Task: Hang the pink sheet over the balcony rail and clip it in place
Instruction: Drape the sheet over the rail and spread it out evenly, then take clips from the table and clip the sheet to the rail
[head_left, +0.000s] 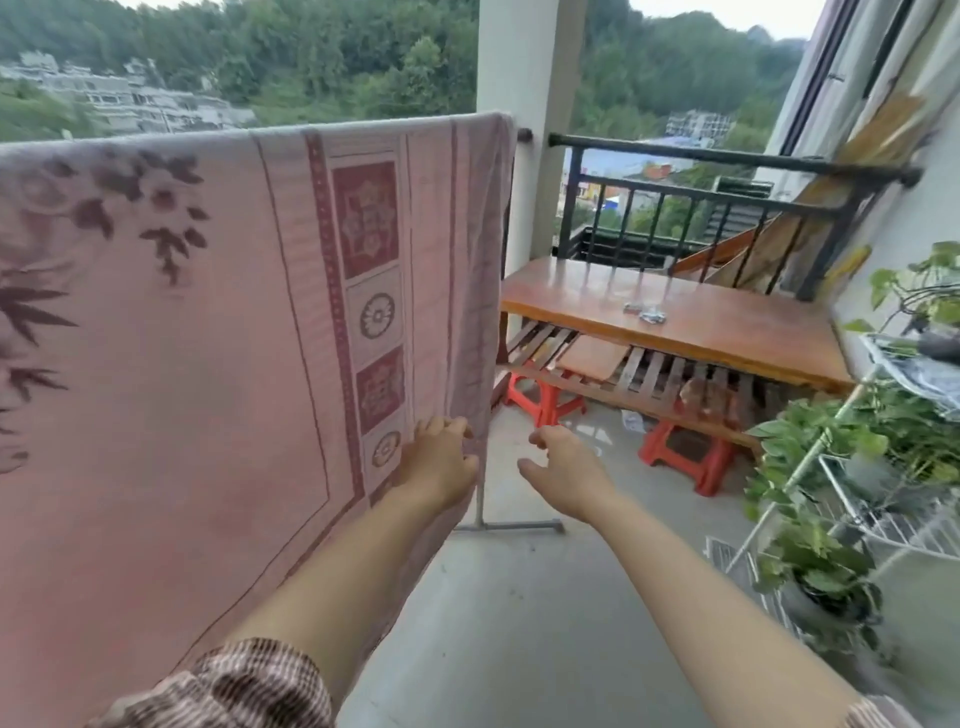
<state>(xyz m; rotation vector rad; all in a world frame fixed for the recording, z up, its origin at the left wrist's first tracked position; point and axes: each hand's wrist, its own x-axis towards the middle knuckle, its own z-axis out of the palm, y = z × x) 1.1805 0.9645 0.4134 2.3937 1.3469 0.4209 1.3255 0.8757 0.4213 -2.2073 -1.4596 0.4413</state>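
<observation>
Left fingers (448, 427) grip pink sheet (208, 364), right fingers (544, 439) loose (wooden bench (691, 325) beyond).

The pink cloth sheet (208, 364), with maroon flowers and a patterned border band, hangs draped flat over the dark metal rail (524, 134).

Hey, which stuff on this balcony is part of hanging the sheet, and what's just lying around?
For the job: pink sheet, left hand holding its edge, right hand, small silvery pieces, possibly clips.
Lying about: wooden table, red stools, potted plants.
</observation>
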